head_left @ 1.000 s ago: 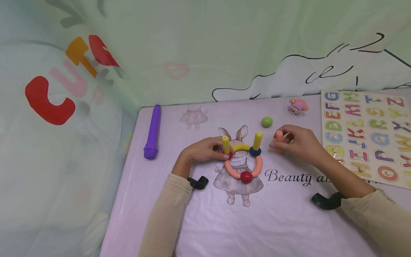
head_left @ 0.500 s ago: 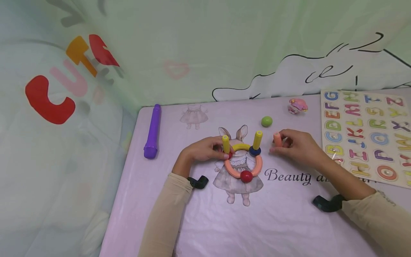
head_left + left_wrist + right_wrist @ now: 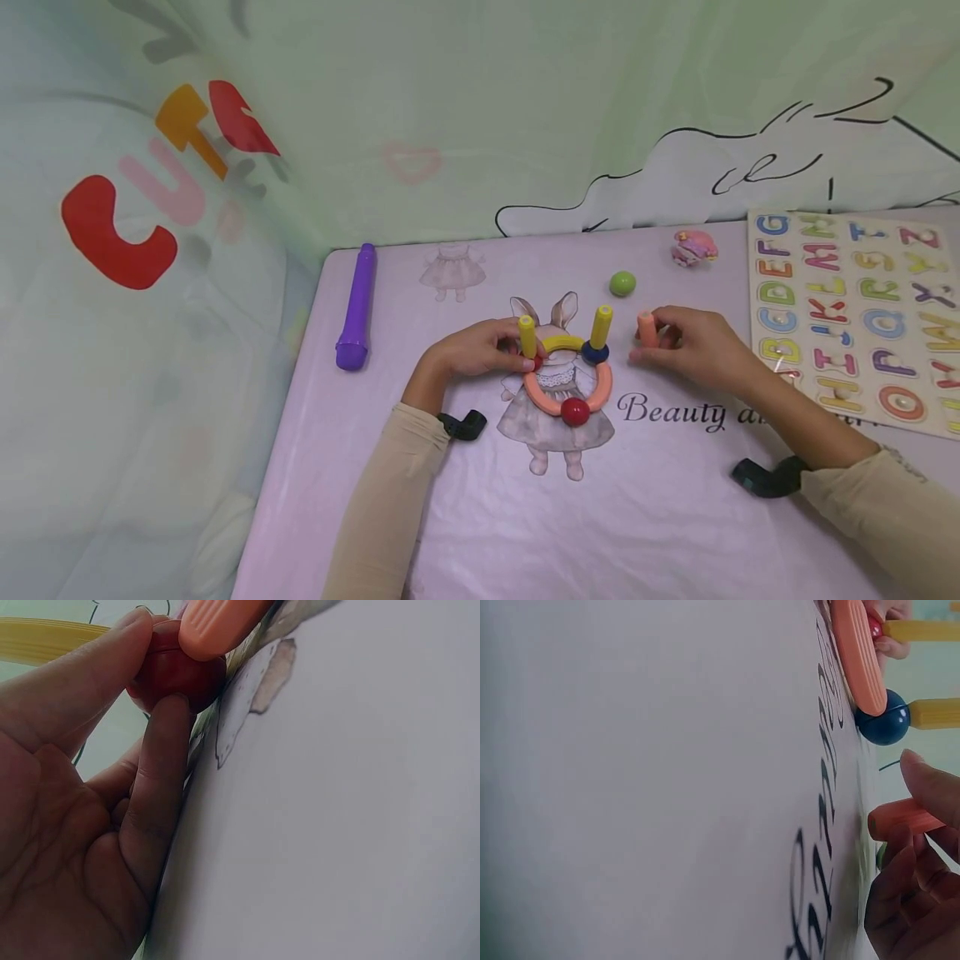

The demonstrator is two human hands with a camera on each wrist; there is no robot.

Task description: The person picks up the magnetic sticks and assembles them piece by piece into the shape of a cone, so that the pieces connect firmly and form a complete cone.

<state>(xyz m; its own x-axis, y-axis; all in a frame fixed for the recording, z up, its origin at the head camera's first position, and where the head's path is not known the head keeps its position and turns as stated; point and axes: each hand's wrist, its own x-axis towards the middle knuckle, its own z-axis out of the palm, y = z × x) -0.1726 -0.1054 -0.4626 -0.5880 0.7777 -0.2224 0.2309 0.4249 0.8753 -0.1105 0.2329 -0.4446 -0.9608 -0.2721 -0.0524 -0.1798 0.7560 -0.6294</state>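
A ring of curved yellow and orange pieces, joined by balls, lies on the table. My left hand (image 3: 478, 348) pinches the red ball (image 3: 180, 671) at the ring's left side between thumb and fingers. From that ball rises a yellow rod (image 3: 527, 337), and a second yellow rod (image 3: 602, 327) stands on the blue ball (image 3: 885, 718). Another red ball (image 3: 575, 411) joins two orange curved pieces (image 3: 543, 397) at the near side. To the right of the ring, my right hand (image 3: 693, 343) holds a short orange rod (image 3: 900, 817) roughly upright, apart from the ring.
A green ball (image 3: 622, 283) and a small pink toy (image 3: 693, 248) lie behind my right hand. An alphabet puzzle board (image 3: 855, 321) covers the table's right side. At the left lies a purple stick (image 3: 357, 308). Printed curtains hang behind and at the left.
My right hand and the orange rod have shifted slightly left and down in the head view. The left hand and the ring keep their place.
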